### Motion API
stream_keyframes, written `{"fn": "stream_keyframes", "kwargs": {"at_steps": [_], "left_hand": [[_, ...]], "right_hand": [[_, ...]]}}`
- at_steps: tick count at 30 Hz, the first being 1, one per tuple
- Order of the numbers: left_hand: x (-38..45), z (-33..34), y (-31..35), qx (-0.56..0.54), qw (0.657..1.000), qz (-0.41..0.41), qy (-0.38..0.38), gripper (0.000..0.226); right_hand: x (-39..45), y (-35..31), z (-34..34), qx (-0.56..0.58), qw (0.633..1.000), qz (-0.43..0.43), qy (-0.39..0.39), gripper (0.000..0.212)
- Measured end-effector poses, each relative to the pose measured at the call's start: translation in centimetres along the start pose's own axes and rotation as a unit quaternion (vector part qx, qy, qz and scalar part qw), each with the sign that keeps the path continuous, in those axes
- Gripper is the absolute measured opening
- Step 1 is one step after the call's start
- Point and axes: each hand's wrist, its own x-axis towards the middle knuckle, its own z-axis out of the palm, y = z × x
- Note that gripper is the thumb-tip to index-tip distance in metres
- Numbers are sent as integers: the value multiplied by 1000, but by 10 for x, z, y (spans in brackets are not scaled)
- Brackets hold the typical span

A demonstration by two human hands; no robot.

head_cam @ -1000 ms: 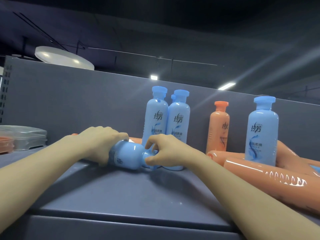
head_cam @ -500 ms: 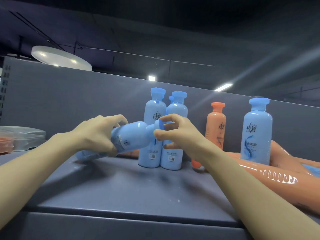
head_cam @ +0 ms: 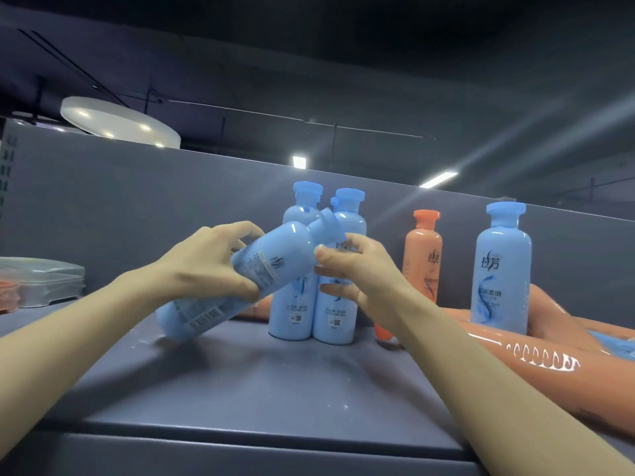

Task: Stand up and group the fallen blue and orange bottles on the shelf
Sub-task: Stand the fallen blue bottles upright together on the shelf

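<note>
While the shelf is only half tidy, these lines go from the near edge to the back:

Shelf point(head_cam: 240, 389): dark grey top, bare in front of both hands.

Left hand point(head_cam: 206, 266): fingers and thumb curled round the middle of the tilted blue bottle point(head_cam: 240, 283), gripping it.

Tilted blue bottle: base low, near or on the shelf under the left wrist, cap raised toward the right hand; not yet upright. Its back label shows small print and a barcode, too small to read.

Right hand point(head_cam: 357, 273): just right of the cap; fingers bent and spread, fingertips near the bottle's neck. I cannot tell if it pinches the bottle or only touches it.

Fallen orange bottles point(head_cam: 515, 359): lying right of the right forearm; one more orange piece shows low behind the left hand. A bit of blue lies at the far right edge.

Two standing blue bottles point(head_cam: 316, 293): directly behind the hands, touching each other, upright.

Standing orange bottle point(head_cam: 422, 255): upright, right of the right hand.

Single blue bottle point(head_cam: 501, 269): upright, further right, among the fallen orange ones.

Writing: front labels carry the Chinese brand 拉芳; smaller characters below are not clear.

Progress: I judge four stand, one is rising, several orange remain, grouping unfinished.
</note>
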Motion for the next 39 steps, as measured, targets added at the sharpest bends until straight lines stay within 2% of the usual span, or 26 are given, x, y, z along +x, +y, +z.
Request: {"fn": "stream_keyframes", "kwargs": {"at_steps": [4,10,18,22,25,29,30,34,39], "left_hand": [[1,4,15,-48,999,-5,-13,53],[7,11,32,-147,989,-26,-23,45],[19,19,53,-352,933,-75,-15,48],[18,27,51,-417,900,-110,-62,64],[14,27,50,-457,878,-114,-84,67],[15,30,44,-524,841,-87,-100,40],[14,30,42,-535,835,-82,-101,39],[12,31,39,-546,831,-49,-96,38],[13,33,37,-564,821,-12,-86,32]], "right_hand": [[0,5,4,-45,998,19,-43,34],[2,7,-1,37,997,41,-61,25],[-4,-2,-7,148,977,81,-130,13],[-9,0,-10,156,963,111,-189,35],[-10,4,-10,161,951,120,-234,57],[-11,7,-10,155,944,101,-273,68],[-10,8,-9,153,943,99,-279,72],[-6,17,0,188,926,89,-315,110],[-4,20,2,197,923,93,-316,120]]}}
